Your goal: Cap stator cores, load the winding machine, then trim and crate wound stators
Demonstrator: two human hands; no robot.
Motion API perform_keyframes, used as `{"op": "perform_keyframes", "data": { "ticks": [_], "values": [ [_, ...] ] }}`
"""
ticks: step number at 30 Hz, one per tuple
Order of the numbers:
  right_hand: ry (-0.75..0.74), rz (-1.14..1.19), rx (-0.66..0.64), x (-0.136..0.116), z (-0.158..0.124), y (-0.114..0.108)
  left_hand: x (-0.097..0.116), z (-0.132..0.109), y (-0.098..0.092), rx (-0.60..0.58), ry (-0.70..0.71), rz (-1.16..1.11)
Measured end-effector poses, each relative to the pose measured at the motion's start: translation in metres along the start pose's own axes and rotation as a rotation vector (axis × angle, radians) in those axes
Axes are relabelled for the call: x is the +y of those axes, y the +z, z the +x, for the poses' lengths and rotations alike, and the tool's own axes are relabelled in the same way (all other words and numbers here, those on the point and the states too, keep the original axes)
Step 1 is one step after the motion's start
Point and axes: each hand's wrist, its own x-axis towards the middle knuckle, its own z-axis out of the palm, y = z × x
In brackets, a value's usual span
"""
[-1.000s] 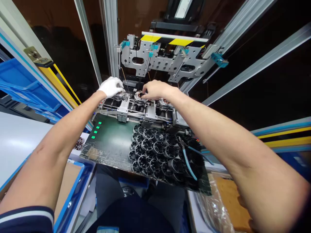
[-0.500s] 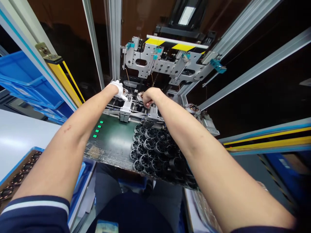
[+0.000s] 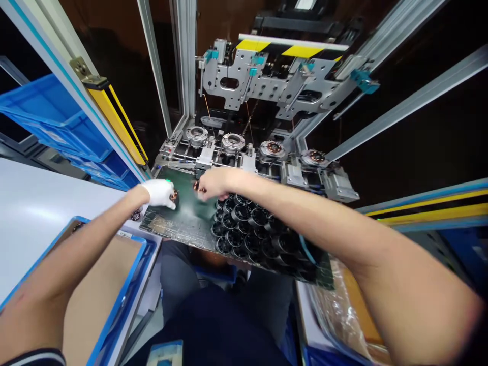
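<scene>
My left hand (image 3: 160, 194), in a white glove, is over the left part of the green work surface (image 3: 186, 216), closed on a copper-wound motor stator (image 3: 175, 196). To its right, my bare right hand (image 3: 212, 184) grips another copper-wound stator (image 3: 196, 186), slightly blurred. Behind the hands stands a row of metal ring fixtures. No copper winding shows in the two left ring fixtures (image 3: 197, 134) (image 3: 233, 144). Copper-wound stators (image 3: 274, 148) (image 3: 313, 156) sit in the two on the right. Just right of my right hand, black round housings (image 3: 234, 238) stand packed together.
Above the fixtures hangs a metal plate (image 3: 263, 89) with yellow-black striping. Yellow safety bars (image 3: 118, 124) and aluminium posts frame both sides. Blue bins (image 3: 72, 117) are stacked at left. A blue-rimmed tray (image 3: 125, 274) with brown board lies below my left arm. One dark stator (image 3: 136, 215) rests beside the surface.
Both hands have come back from the two left fixtures toward me, each with a stator now visible in it. The view has shifted, and all the ring fixtures now show.
</scene>
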Motion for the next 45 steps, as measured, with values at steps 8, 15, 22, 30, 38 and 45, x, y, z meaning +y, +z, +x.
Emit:
{"op": "perform_keyframes", "data": {
  "ticks": [8, 15, 22, 30, 38, 45],
  "values": [
    [-0.095, -0.060, 0.264, -0.013, -0.023, 0.055, 0.051, -0.040, 0.004, 0.110, -0.012, 0.068],
    [0.500, -0.016, 0.589, 0.202, -0.158, 0.033, 0.116, 0.039, -0.115, 0.504, 0.274, -0.074],
    [0.754, 0.139, 0.447, 0.325, -0.190, 0.091, 0.239, 0.227, -0.164, 0.454, 0.240, 0.053],
    [0.664, 0.145, 0.543, 0.345, -0.183, 0.105, 0.264, 0.275, -0.153, 0.398, 0.222, 0.112],
    [0.625, 0.222, 0.535, 0.338, -0.187, 0.113, 0.234, 0.237, -0.173, 0.503, 0.151, 0.106],
    [0.634, 0.194, 0.527, 0.316, -0.203, 0.087, 0.237, 0.259, -0.165, 0.227, 0.142, 0.264]
  ]
}}
